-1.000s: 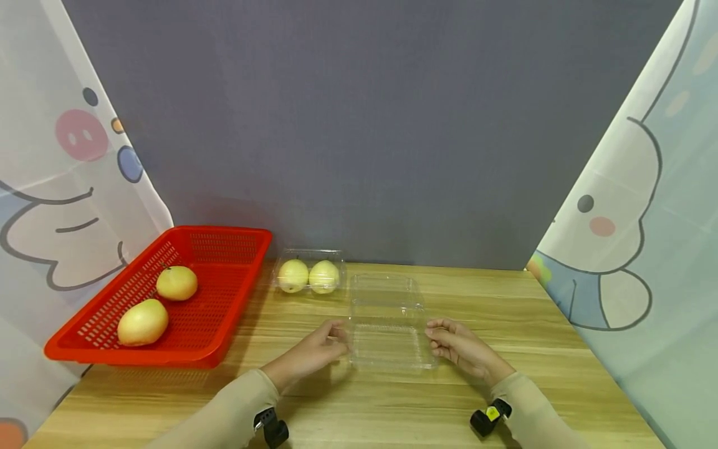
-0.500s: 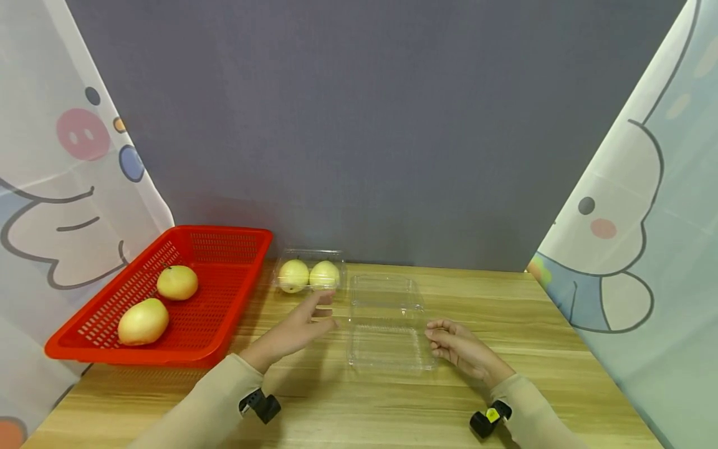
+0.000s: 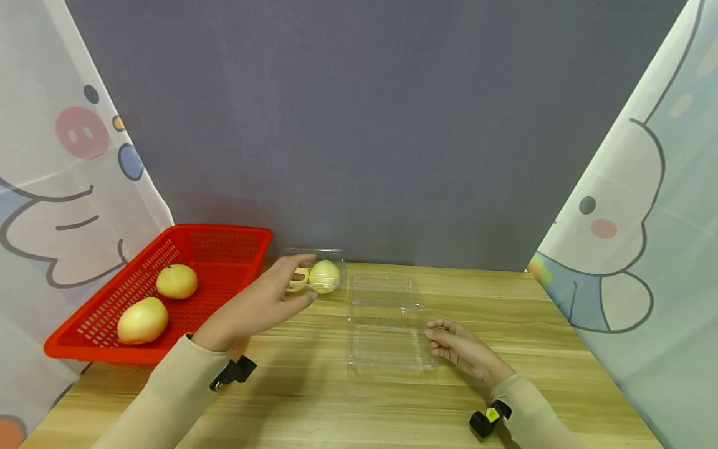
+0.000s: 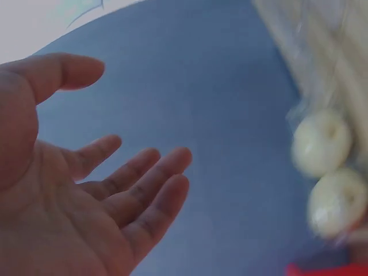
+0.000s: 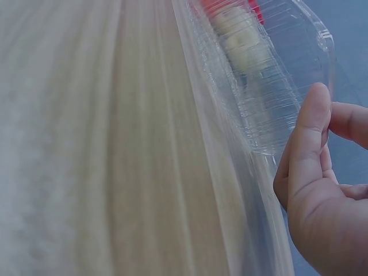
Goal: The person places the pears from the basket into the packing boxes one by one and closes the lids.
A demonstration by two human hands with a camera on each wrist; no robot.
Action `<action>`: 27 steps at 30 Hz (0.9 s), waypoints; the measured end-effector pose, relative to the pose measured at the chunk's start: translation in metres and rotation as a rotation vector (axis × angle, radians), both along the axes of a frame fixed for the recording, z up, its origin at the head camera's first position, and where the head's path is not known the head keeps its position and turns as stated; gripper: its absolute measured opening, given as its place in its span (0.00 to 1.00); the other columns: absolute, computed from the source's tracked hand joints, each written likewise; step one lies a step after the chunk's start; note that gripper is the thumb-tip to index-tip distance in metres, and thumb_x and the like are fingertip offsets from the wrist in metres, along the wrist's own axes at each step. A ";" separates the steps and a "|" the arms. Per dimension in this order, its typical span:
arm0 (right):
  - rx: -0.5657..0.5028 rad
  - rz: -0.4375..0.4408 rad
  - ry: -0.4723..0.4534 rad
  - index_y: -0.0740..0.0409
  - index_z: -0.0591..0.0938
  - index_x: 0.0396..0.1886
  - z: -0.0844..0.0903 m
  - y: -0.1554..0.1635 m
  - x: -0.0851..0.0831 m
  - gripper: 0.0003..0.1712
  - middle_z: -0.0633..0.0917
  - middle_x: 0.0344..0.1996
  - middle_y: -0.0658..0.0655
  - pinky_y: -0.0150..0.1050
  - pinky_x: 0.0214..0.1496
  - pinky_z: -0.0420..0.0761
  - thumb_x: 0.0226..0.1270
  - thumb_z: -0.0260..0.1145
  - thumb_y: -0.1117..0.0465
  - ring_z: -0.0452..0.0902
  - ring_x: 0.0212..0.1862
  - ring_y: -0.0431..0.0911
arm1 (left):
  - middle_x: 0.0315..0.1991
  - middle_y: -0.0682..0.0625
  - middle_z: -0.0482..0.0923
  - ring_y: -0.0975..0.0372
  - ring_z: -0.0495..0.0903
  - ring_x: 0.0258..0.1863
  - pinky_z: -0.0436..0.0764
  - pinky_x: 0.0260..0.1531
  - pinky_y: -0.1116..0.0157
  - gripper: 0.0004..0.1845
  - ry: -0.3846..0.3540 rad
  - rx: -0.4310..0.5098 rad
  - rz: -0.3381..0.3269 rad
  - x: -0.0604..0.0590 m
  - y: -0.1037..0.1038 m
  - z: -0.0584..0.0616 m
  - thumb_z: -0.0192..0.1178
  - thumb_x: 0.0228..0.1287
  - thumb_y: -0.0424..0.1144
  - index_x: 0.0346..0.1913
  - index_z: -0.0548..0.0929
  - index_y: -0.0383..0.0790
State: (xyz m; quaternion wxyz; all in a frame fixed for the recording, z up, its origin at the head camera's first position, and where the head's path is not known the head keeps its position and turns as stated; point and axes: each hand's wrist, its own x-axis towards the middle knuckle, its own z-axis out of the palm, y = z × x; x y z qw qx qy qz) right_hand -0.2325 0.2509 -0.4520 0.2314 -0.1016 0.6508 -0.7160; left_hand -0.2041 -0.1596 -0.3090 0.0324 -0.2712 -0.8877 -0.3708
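An open clear plastic clamshell box [image 3: 387,346] stands on the table in front of me, its lid [image 3: 387,290] folded back. My right hand [image 3: 462,349] pinches its right edge; in the right wrist view the thumb and forefinger [image 5: 315,109] meet at the clear rim. My left hand [image 3: 255,308] is in the air between the red basket [image 3: 224,340] and the box, fingers spread and holding nothing. The left wrist view shows its bare palm [image 4: 63,213]. Two yellow fruits, probably pears [image 3: 143,320] [image 3: 176,282], lie in the basket.
A second clear box [image 3: 338,257] with two pale yellow fruits [image 3: 324,277] stands at the back, partly behind my left fingers. A grey wall [image 3: 370,137] rises behind the wooden table [image 3: 505,305]. Printed curtains [image 3: 622,187] hang on both sides.
My left hand has let go of the clamshell box's left side, risen and moved left towards the basket, its fingers spreading. The right hand and the box have stayed in place.
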 end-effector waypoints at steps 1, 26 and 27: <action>-0.005 0.002 -0.001 0.74 0.61 0.61 0.000 0.000 0.000 0.24 0.75 0.41 0.55 0.29 0.42 0.81 0.77 0.58 0.65 0.76 0.37 0.38 | 0.71 0.45 0.61 0.49 0.72 0.64 0.80 0.53 0.51 0.38 0.019 -0.024 0.004 0.001 -0.003 0.005 0.63 0.70 0.48 0.76 0.59 0.43; 0.012 -0.030 -0.003 0.73 0.61 0.61 0.000 -0.003 0.001 0.23 0.74 0.41 0.55 0.29 0.42 0.81 0.76 0.58 0.65 0.76 0.37 0.39 | 0.55 0.41 0.80 0.46 0.78 0.55 0.75 0.54 0.43 0.20 0.168 -0.393 0.206 -0.002 -0.101 0.052 0.59 0.72 0.42 0.62 0.76 0.37; 0.012 -0.031 -0.005 0.74 0.62 0.61 0.000 -0.002 0.001 0.23 0.74 0.41 0.55 0.29 0.42 0.81 0.76 0.58 0.65 0.76 0.37 0.39 | 0.55 0.40 0.80 0.46 0.78 0.55 0.75 0.53 0.43 0.20 0.160 -0.405 0.219 -0.003 -0.104 0.053 0.59 0.73 0.43 0.62 0.75 0.36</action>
